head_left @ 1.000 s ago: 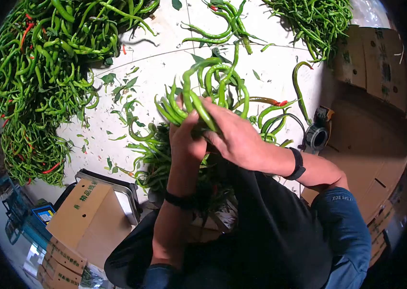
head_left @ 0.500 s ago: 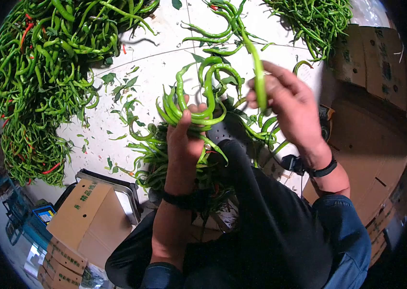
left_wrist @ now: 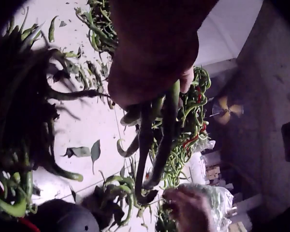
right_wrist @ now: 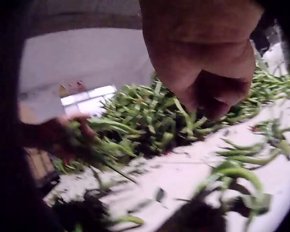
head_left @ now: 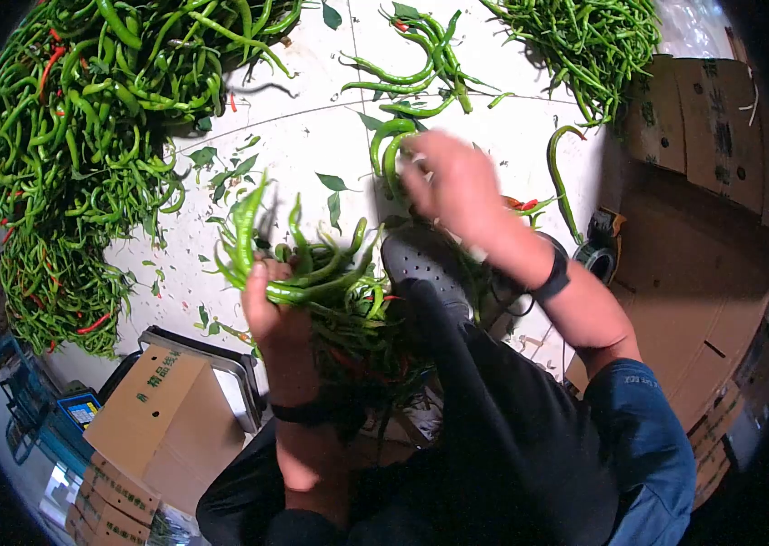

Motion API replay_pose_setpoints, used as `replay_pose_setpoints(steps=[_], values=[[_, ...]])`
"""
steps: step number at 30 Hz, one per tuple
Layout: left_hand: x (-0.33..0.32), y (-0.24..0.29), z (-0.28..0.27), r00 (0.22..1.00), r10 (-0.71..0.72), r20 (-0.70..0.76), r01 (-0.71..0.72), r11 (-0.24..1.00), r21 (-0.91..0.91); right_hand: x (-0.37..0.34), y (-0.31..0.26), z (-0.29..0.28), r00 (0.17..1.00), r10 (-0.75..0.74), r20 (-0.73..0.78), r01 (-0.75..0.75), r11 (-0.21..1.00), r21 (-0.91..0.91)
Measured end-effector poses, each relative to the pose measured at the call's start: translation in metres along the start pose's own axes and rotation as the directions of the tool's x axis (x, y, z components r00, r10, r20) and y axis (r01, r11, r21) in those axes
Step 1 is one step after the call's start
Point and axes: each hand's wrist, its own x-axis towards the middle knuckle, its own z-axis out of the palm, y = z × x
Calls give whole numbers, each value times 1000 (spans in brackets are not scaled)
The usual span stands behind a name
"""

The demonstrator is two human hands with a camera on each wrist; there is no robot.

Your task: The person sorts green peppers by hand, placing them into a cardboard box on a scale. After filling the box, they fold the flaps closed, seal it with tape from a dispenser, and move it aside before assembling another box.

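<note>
In the head view my left hand (head_left: 280,296) grips a bunch of curved green chili peppers (head_left: 243,237), its thumb across them and their ends fanning out past the fingers. The left wrist view shows long peppers (left_wrist: 170,121) hanging from that hand. My right hand (head_left: 457,187) is blurred and reaches over curled green peppers (head_left: 382,144) beside the shoe. From the right wrist, its fingers (right_wrist: 215,104) look loosely bent with no pepper showing in them, and a curved pepper (right_wrist: 241,173) lies on the floor below.
A big chili heap (head_left: 84,136) covers the left; a smaller heap (head_left: 589,50) lies at the upper right. More peppers (head_left: 357,332) lie below the left hand. A shoe (head_left: 425,264) stands between the hands. Cardboard boxes (head_left: 161,391) flank both sides; a tape roll (head_left: 598,255) lies right.
The left hand has moved left and down with its bunch. The right hand swung left toward the curled peppers; the long pepper it pinched half a second ago no longer shows in it.
</note>
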Motion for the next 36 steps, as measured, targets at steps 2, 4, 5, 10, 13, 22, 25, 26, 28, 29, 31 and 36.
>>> replay_pose_setpoints(steps=[2, 4, 5, 10, 13, 22, 25, 26, 28, 29, 31, 36], values=[[4, 9, 18, 996, 38, -81, -42, 998, -38, 20, 62, 6, 977, 188, 101, -164, 964, -208], [4, 13, 33, 987, 20, -161, -26, 999, -37, 32, 109, 18, 904, 280, 324, -214, 951, -225], [1, 15, 39, 982, -62, -177, 70, 997, 44, 30, 120, 24, 902, 285, 323, -219, 949, -225], [1, -3, 40, 953, -147, -266, 204, 958, 203, 25, 106, 1, 837, 314, 448, -488, 799, 351], [-2, -11, 61, 942, -152, -299, 210, 962, 173, 11, 79, -22, 850, 304, 430, -511, 672, 536], [-9, -32, 81, 948, -180, -261, 228, 960, 165, -62, -36, 16, 793, -560, 242, 487, 820, 301], [-9, -25, 82, 892, -192, -409, 303, 926, 225, -45, -22, 13, 918, -180, 352, 64, 947, 315], [-7, -23, 79, 892, -187, -411, 298, 928, 225, -27, -7, 9, 965, -191, 177, 153, 966, 207], [0, -20, 68, 901, -234, -365, 279, 957, 75, 13, 43, 22, 997, 55, 51, -58, 997, 53], [3, -21, 59, 908, -290, -303, 293, 955, -38, 25, 65, 31, 996, 78, 53, -74, 995, -60], [4, -14, 81, 908, -303, -289, 287, 953, -99, 41, 85, 41, 989, 99, 108, -83, 987, -136], [9, -11, 63, 920, -311, -238, 259, 939, -226, 41, 96, 48, 988, 63, 139, -56, 997, -57]])
